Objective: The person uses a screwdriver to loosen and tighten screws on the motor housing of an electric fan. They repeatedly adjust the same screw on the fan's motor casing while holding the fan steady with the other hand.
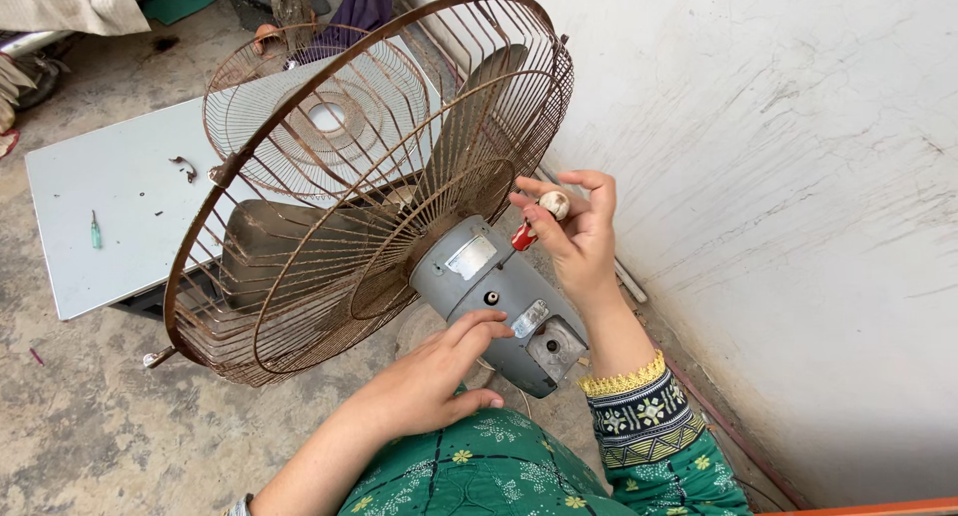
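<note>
A rusty round wire-cage fan with dull grey blades (369, 192) is tipped on its side above the person's lap, its cage facing away toward the upper left and its grey metal motor housing (499, 301) pointing back toward the person. The left hand (429, 376) lies flat against the lower side of that housing, fingers stretched and loosely spread, steadying it rather than gripping anything. The right hand (574, 232) is raised just beside the top of the housing, its fingers pinched closed around a small screwdriver with a red and pale rounded handle (539, 220); the tip end angles down toward the housing, though whether it touches cannot be told. Both forearms come out of green patterned sleeves with a yellow-trimmed cuff (639, 406). Behind the fan, a second rusty wire fan guard (299, 117) rests on the far right part of a pale grey flat board (110, 227) lying on the concrete floor (90, 426). Near the board's left edge lies a small green-handled screwdriver (96, 230). A whitewashed scratched wall (798, 177) fills the right side.
</note>
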